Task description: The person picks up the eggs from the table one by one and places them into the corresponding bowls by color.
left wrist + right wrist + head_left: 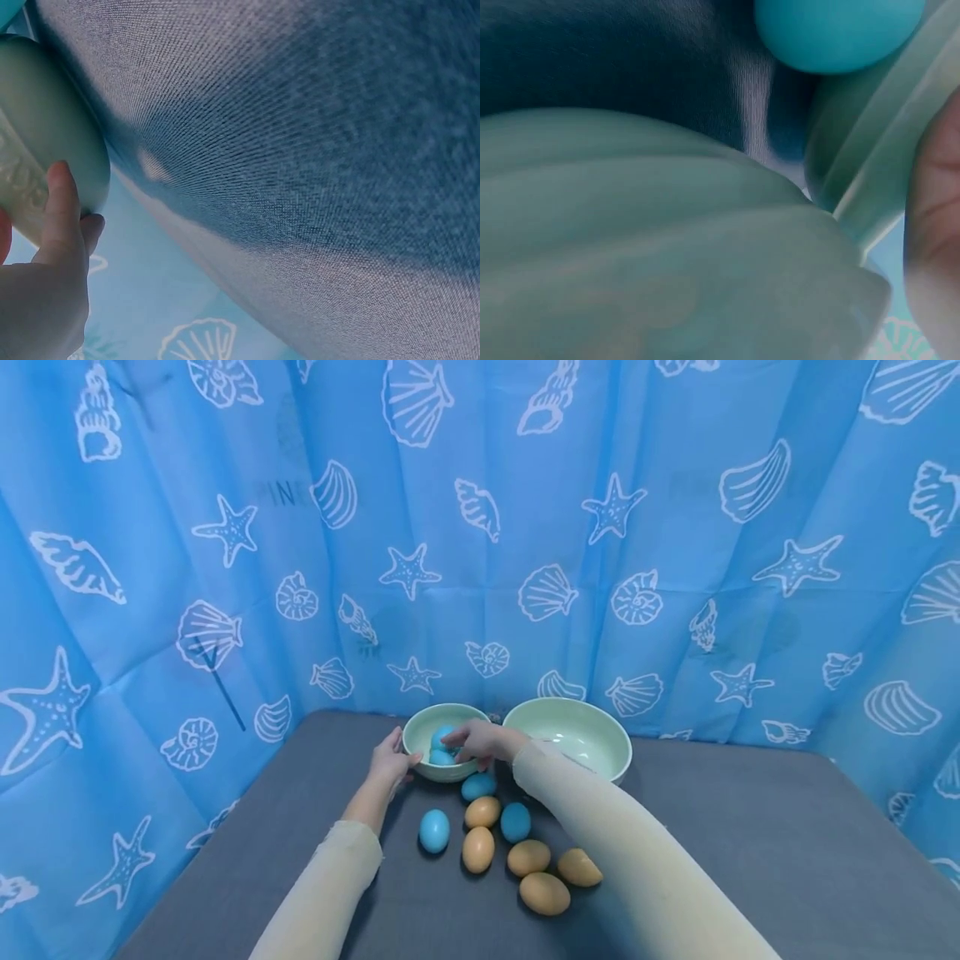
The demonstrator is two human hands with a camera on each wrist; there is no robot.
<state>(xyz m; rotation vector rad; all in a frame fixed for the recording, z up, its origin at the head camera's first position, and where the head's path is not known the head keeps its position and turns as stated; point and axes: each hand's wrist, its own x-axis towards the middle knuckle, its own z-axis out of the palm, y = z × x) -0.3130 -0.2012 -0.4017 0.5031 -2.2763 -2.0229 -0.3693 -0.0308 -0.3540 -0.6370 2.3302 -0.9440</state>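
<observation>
My left hand [390, 762] holds the smaller pale green bowl [450, 773] at its left side, thumb at the rim. In the left wrist view, fingers [63, 202] lie along the outer wall of that bowl [52, 120]. Inside sit blue eggs [442, 758]. Over the bowl's right side reaches my right hand [480, 741], its fingers extended above the eggs and partly covering them. Just outside the rim, below that hand, lies another blue egg [478, 787]. The right wrist view catches only the edge of the right hand [939, 225] beside the bowl.
A larger pale green bowl [600, 739] stands right of the smaller one, partly behind my right forearm. In front, on the grey cloth [720, 827], lie blue eggs [433, 832] and several brown eggs [544, 893]. Behind hangs a blue seashell curtain [480, 610].
</observation>
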